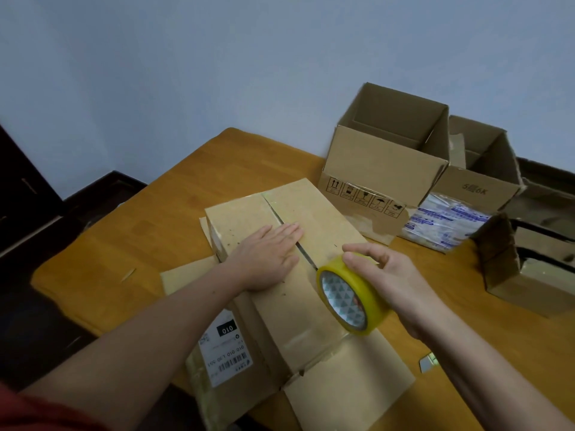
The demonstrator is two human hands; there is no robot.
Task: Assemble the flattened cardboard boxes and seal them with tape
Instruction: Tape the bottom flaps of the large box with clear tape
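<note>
The left hand [267, 253] presses flat on the box [320, 225] while the right hand [395, 281] keeps its grip around the tape roll [357, 293]; if the seam [278, 214] gapes, tape may land crooked.

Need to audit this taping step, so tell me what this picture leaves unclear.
Head view:
- Seam: partly covered by the left hand.
- Free end of the tape roll: hidden behind fingers of the right hand.
- Shipping label text: too small.
- Open box floor: blocked by its front wall.
</note>
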